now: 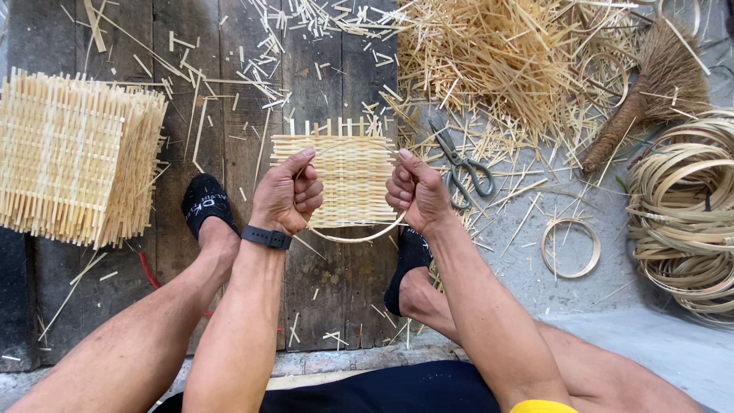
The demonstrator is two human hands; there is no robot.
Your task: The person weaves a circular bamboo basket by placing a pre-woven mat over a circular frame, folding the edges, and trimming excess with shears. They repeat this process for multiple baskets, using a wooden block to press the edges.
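A: What lies farthest left?

B: A stack of woven bamboo mats (73,157) on the dark wooden planks (191,115), with the person's black-socked foot (205,205) just beside it.

A: And the hands?

B: The left hand (287,195), a black wristband (267,237) on its wrist, has its fingers curled shut around one end of a thin bamboo hoop (355,237). The right hand (417,191) is clenched on the other end. Between them, over the planks, sits a small woven bamboo panel (350,180), the hoop curving under its lower edge.

A: Further right?

B: Scissors (462,168) near the right hand, a heap of bamboo slivers (512,53), a loose ring (569,247), a brush (650,92), then coiled strips (684,206).
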